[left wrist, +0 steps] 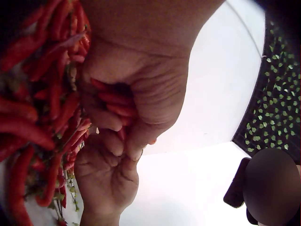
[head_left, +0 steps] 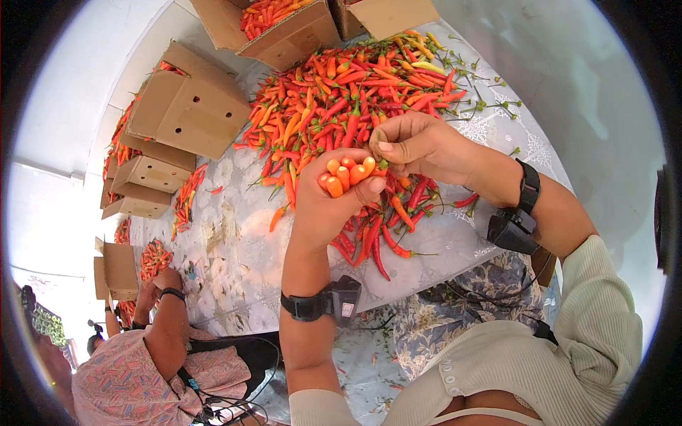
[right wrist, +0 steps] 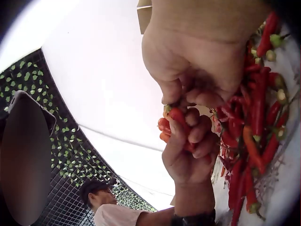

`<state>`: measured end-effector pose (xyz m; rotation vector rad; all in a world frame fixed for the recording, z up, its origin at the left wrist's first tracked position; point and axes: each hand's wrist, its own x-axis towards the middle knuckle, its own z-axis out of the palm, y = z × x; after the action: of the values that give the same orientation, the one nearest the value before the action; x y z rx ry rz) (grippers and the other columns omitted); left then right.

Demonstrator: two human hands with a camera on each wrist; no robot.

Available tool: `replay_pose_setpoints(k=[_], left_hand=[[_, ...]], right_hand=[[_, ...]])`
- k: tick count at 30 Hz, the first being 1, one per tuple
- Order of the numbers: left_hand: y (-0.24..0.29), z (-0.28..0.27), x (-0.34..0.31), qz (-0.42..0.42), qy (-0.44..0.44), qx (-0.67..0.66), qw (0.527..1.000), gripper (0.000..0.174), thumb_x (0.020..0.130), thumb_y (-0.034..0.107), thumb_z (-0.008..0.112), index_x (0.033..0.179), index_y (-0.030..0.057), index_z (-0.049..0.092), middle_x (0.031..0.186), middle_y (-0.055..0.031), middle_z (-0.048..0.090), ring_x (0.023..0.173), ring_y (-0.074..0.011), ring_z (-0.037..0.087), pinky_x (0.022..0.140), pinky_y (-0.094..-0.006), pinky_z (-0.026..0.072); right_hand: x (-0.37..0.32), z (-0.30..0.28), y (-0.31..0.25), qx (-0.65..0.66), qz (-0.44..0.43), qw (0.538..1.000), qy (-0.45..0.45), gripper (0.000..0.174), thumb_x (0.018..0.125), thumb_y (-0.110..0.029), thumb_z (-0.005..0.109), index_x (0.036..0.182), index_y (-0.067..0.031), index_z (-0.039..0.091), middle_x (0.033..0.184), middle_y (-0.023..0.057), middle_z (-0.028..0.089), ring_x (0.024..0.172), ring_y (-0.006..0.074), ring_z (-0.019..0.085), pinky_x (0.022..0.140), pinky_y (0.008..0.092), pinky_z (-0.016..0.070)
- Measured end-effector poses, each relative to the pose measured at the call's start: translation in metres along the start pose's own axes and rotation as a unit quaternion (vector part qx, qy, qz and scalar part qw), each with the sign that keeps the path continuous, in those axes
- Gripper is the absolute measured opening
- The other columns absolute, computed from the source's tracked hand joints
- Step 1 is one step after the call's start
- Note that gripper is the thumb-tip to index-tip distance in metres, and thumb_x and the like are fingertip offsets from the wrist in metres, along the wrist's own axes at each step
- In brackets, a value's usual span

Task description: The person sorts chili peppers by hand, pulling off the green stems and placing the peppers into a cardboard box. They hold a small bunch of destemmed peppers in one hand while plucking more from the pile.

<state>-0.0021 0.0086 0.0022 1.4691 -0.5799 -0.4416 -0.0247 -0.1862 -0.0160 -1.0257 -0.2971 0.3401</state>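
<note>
My left hand (head_left: 316, 195) grips a bunch of red-orange chili peppers (head_left: 335, 186), their smooth tips facing up in the head view. Curled fingers of the same hand wrap the peppers (left wrist: 117, 99) in the left wrist view. At the bunch's right side, my right hand (head_left: 430, 145) pinches with thumb and forefinger at the green stem (right wrist: 167, 109) of one chili pepper (right wrist: 178, 116). Both hands are close together over the front of a large heap of chili peppers (head_left: 320, 106), many with stems on.
Cardboard boxes (head_left: 190, 106) of chilies line the table's (head_left: 234, 284) far and left sides. Plucked green stems (head_left: 508, 106) lie at the right. Another person (head_left: 163, 362) works at the left with a small chili pile (head_left: 155, 257). Wrist cameras (head_left: 344, 299) are strapped to both my wrists.
</note>
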Motion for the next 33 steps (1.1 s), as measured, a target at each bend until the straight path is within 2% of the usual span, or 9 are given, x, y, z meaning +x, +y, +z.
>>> replay_pose_setpoints(k=[5, 8, 11, 14, 20, 23, 26, 29, 33], left_hand=[[-0.001, 0.000, 0.002, -0.022, 0.072, -0.024, 0.997, 0.036, 0.071, 0.006, 0.077, 0.100, 0.0004, 0.057, 0.088, -0.0023, 0.062, 0.077, -0.0076, 0.058, 0.067, -0.0213, 0.0496], [-0.004, 0.001, 0.005, 0.022, 0.079, -0.038, 0.996, 0.035, 0.071, 0.003, 0.076, 0.099, 0.0012, 0.056, 0.088, -0.0025, 0.062, 0.078, -0.0079, 0.058, 0.069, -0.0211, 0.0493], [-0.005, 0.004, 0.007, 0.049, 0.097, -0.045, 0.993, 0.038, 0.070, -0.003, 0.074, 0.102, 0.0033, 0.054, 0.080, -0.0021, 0.059, 0.059, -0.0067, 0.053, 0.044, -0.0167, 0.0395], [-0.008, 0.001, 0.007, 0.061, 0.112, -0.039, 0.991, 0.037, 0.070, -0.003, 0.074, 0.102, 0.0030, 0.054, 0.082, -0.0019, 0.059, 0.060, -0.0066, 0.054, 0.044, -0.0166, 0.0395], [-0.008, -0.001, 0.008, 0.085, 0.102, -0.009, 0.991, 0.036, 0.071, -0.004, 0.073, 0.102, 0.0027, 0.055, 0.084, -0.0020, 0.060, 0.065, -0.0066, 0.055, 0.049, -0.0168, 0.0427], [-0.009, -0.002, 0.007, 0.078, 0.114, 0.041, 0.990, 0.034, 0.070, 0.002, 0.076, 0.098, 0.0014, 0.057, 0.088, -0.0021, 0.061, 0.078, -0.0084, 0.057, 0.071, -0.0218, 0.0480], [-0.009, 0.000, 0.007, 0.094, 0.103, 0.061, 0.988, 0.033, 0.069, 0.003, 0.077, 0.097, 0.0016, 0.058, 0.088, -0.0018, 0.061, 0.078, -0.0082, 0.057, 0.071, -0.0218, 0.0476], [-0.011, 0.000, 0.009, 0.100, 0.106, 0.034, 0.989, 0.031, 0.070, 0.004, 0.077, 0.096, 0.0014, 0.059, 0.088, -0.0021, 0.061, 0.079, -0.0081, 0.057, 0.071, -0.0218, 0.0480], [-0.004, 0.002, 0.007, 0.053, 0.148, 0.059, 0.986, 0.030, 0.072, 0.005, 0.076, 0.096, 0.0007, 0.059, 0.088, -0.0027, 0.062, 0.078, -0.0083, 0.057, 0.071, -0.0218, 0.0485]], right_hand=[[-0.001, 0.008, -0.003, -0.120, -0.077, 0.988, 0.063, 0.018, 0.086, -0.023, 0.063, 0.085, -0.0052, 0.058, 0.075, -0.0037, 0.054, 0.064, 0.0039, 0.048, 0.056, 0.0194, 0.0381], [0.001, 0.011, -0.003, -0.186, -0.147, 0.970, 0.047, 0.017, 0.085, -0.021, 0.065, 0.086, -0.0054, 0.058, 0.077, -0.0045, 0.054, 0.068, 0.0032, 0.050, 0.058, 0.0192, 0.0396], [0.000, 0.011, 0.001, -0.212, -0.177, 0.958, 0.077, 0.016, 0.084, -0.019, 0.066, 0.087, -0.0048, 0.058, 0.077, -0.0045, 0.054, 0.069, 0.0032, 0.050, 0.058, 0.0196, 0.0402], [0.000, 0.010, 0.002, -0.230, -0.157, 0.953, 0.118, 0.016, 0.083, -0.018, 0.067, 0.086, -0.0039, 0.060, 0.074, -0.0022, 0.058, 0.068, 0.0042, 0.052, 0.060, 0.0203, 0.0427], [0.000, 0.007, 0.003, -0.328, -0.149, 0.927, 0.108, 0.019, 0.083, -0.022, 0.067, 0.083, -0.0038, 0.061, 0.070, -0.0012, 0.057, 0.064, 0.0046, 0.050, 0.056, 0.0216, 0.0408], [-0.008, 0.016, -0.012, -0.395, -0.135, 0.904, 0.096, 0.014, 0.086, -0.017, 0.063, 0.085, -0.0032, 0.059, 0.073, -0.0034, 0.054, 0.064, 0.0026, 0.048, 0.055, 0.0190, 0.0388], [-0.006, 0.010, -0.013, -0.417, -0.147, 0.894, 0.067, 0.012, 0.085, -0.014, 0.063, 0.084, -0.0031, 0.060, 0.073, -0.0028, 0.054, 0.066, 0.0042, 0.049, 0.056, 0.0215, 0.0399], [-0.001, 0.001, -0.008, -0.439, -0.233, 0.866, 0.051, 0.010, 0.083, -0.012, 0.065, 0.084, -0.0025, 0.061, 0.073, -0.0010, 0.056, 0.068, 0.0074, 0.051, 0.059, 0.0243, 0.0412], [-0.002, -0.001, -0.006, -0.494, -0.242, 0.832, 0.076, 0.011, 0.081, -0.011, 0.065, 0.087, -0.0022, 0.062, 0.075, 0.0026, 0.058, 0.068, 0.0117, 0.053, 0.061, 0.0255, 0.0423]])
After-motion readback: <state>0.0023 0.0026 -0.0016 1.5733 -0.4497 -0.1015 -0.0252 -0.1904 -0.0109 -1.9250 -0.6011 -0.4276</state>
